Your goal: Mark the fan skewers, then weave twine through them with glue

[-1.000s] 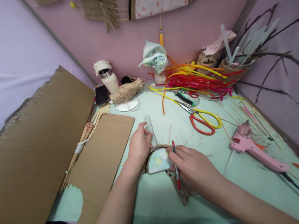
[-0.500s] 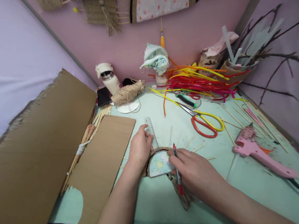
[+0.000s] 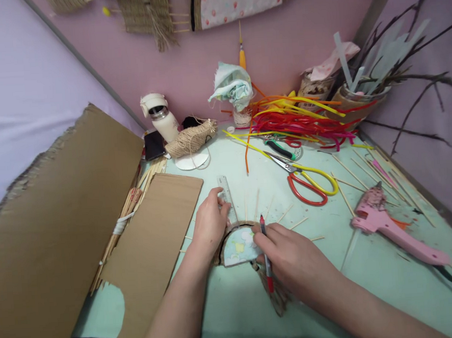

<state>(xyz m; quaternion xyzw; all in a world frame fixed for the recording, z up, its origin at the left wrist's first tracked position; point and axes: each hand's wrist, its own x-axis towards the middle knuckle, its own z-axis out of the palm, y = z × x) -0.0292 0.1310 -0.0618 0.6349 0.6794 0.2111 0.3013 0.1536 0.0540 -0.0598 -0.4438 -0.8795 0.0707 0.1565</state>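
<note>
A half-round craft piece with pale blue patterned cloth, a dark curved line and a twine-brown rim lies in front of me. Thin wooden sticks fan out from its curved edge, and a twine tassel hangs off its lower side. My left hand is closed on a clear ruler, which stands along one stick at the rim. In my right hand is a red-and-grey pen, held between the fingers, while the fingertips rest at the piece's right side.
Scissors, green-handled pliers and red and yellow strips lie beyond my hands. To the right is a pink glue gun with a cord. Cardboard sheets, a stick bundle, a twine roll and an uncapped bottle are leftward.
The view has shifted slightly. Both hands, the ruler, the pen and the craft piece keep nearly the same places relative to each other.
</note>
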